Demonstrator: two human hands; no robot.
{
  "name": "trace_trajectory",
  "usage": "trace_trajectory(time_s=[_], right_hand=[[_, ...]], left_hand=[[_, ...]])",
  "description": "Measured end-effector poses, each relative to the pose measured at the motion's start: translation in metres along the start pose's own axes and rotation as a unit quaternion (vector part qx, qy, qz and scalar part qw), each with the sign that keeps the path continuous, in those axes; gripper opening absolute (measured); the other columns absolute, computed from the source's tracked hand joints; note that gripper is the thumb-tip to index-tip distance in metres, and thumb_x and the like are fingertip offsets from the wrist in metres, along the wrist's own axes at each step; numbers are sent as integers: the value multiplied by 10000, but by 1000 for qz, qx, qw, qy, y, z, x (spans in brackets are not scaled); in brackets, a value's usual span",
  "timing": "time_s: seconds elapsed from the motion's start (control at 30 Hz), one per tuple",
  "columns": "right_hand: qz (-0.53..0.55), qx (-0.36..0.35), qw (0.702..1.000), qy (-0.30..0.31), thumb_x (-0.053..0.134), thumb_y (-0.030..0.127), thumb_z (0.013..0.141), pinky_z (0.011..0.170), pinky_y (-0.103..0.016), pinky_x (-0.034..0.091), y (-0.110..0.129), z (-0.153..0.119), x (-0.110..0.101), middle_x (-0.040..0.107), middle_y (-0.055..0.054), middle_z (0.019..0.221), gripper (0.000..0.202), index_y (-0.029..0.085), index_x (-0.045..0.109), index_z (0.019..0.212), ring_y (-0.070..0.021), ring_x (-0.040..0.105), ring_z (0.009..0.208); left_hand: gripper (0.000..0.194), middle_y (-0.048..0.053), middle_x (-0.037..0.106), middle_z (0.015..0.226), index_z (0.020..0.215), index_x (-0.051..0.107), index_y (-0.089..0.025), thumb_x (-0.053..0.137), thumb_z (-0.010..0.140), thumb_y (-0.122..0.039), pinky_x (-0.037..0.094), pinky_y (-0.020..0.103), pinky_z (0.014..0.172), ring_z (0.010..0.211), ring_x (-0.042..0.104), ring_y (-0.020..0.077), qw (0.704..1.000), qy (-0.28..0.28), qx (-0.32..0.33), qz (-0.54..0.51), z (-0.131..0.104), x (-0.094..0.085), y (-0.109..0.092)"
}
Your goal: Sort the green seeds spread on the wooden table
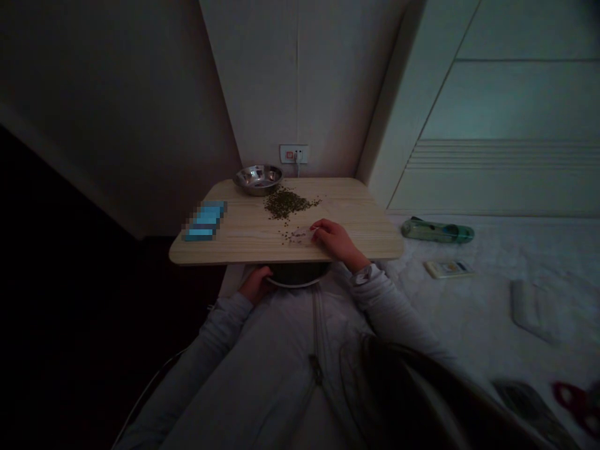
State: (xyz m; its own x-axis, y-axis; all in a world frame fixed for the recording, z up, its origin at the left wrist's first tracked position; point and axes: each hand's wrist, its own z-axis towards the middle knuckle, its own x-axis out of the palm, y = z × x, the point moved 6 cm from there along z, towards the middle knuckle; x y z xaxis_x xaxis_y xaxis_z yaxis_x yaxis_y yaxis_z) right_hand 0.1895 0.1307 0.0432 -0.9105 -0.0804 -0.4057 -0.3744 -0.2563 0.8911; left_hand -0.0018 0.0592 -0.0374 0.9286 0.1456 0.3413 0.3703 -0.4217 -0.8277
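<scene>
On the wooden table lies a pile of small green beans [285, 203], like mung beans, with a few scattered nearer the front edge. My right hand [330, 237] is closed over the tabletop, pinching a small clear, spoon-like plastic piece [300, 233] among the scattered beans; its exact kind is hard to make out. Below the front edge, my left hand [257, 284] grips the side of a bowl [295, 284] at my lap. The tabletop hides part of that bowl and some of the left fingers.
A shiny metal bowl [259, 180] stands at the back left of the wooden table [360, 215]. A blurred-out phone-like screen [206, 220] is at its left. On the white bedding to the right lie a green bottle [435, 230] and a pale packet [449, 269]. A wall socket [294, 154] holds a plug.
</scene>
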Motion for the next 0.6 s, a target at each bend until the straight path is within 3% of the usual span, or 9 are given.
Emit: trace_trajectory(time_s=[0.43,0.6], right_hand=[[-5,-5,1000,-3,420,236,670,598,-231,372,-4,2,0,597,21,612,227,169,582,814,-106,496,578],[5,1,1000,0,416,227,673,596,-226,375,-2,1,0,589,24,601,221,165,578,810,-100,493,565]], left_hand=[[208,40,649,710,691,589,-142,519,497,-108,507,317,628,826,592,230,1000,17,-3,-26,2,1,2],[118,31,634,648,610,568,-141,525,504,-111,508,308,625,812,592,225,1000,1,5,-11,1,-1,0]])
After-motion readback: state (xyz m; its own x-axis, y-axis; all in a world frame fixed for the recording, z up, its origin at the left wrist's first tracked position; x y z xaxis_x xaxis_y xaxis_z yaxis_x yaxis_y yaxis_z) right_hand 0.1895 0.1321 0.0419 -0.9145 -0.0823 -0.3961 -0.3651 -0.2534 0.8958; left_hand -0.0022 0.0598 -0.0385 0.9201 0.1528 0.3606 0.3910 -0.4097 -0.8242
